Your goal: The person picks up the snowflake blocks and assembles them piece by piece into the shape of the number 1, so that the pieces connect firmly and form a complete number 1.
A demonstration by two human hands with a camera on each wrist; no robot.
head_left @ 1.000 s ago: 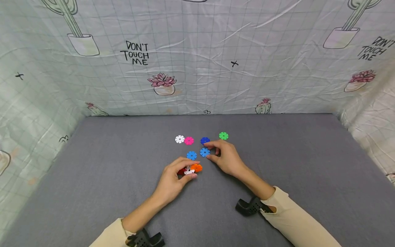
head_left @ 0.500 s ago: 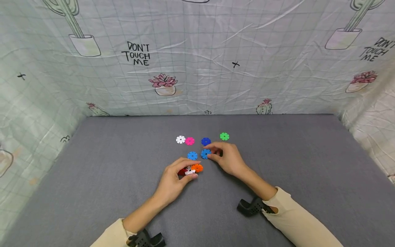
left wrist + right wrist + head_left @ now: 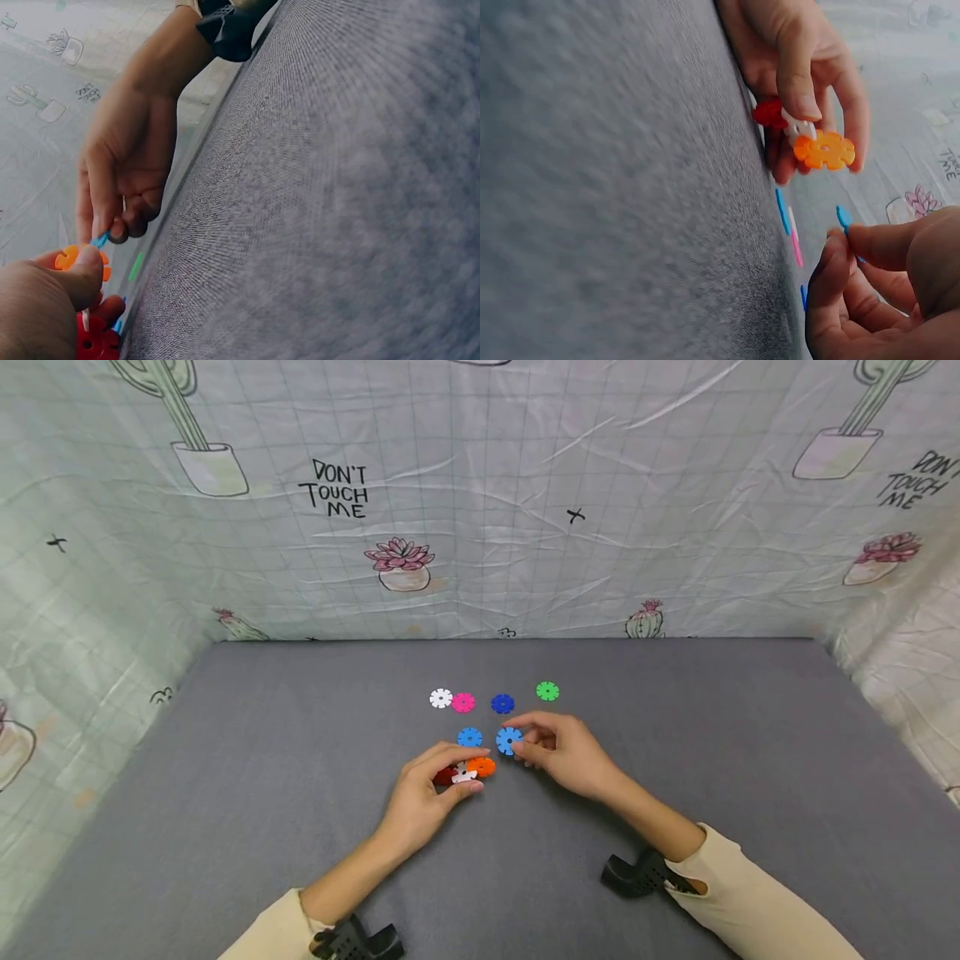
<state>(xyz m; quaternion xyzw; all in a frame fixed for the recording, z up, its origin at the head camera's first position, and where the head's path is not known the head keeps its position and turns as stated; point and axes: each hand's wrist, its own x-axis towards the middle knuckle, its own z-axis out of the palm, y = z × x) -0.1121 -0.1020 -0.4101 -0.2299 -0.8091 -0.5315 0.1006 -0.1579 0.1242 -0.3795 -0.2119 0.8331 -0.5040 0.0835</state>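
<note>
My left hand (image 3: 417,787) grips a joined set of notched plastic discs just above the grey table. It consists of a red disc (image 3: 769,113), a white disc (image 3: 799,129) and an orange disc (image 3: 831,150) at the free end. To its right, my right hand (image 3: 568,753) pinches a light blue notched disc (image 3: 507,740) between thumb and fingers. This disc is off the cloth and apart from the orange one. Another light blue disc (image 3: 470,737) lies flat just beyond my left fingertips.
Farther back on the grey table (image 3: 300,718) lie a loose white disc (image 3: 441,698), a pink disc (image 3: 463,702), a dark blue disc (image 3: 502,703) and a green disc (image 3: 547,691). A printed cloth (image 3: 495,560) hangs behind the table's far edge.
My right hand has picked the light blue disc up and moved slightly right and nearer to me, uncovering the dark blue disc. My left hand holds its joined discs almost still.
</note>
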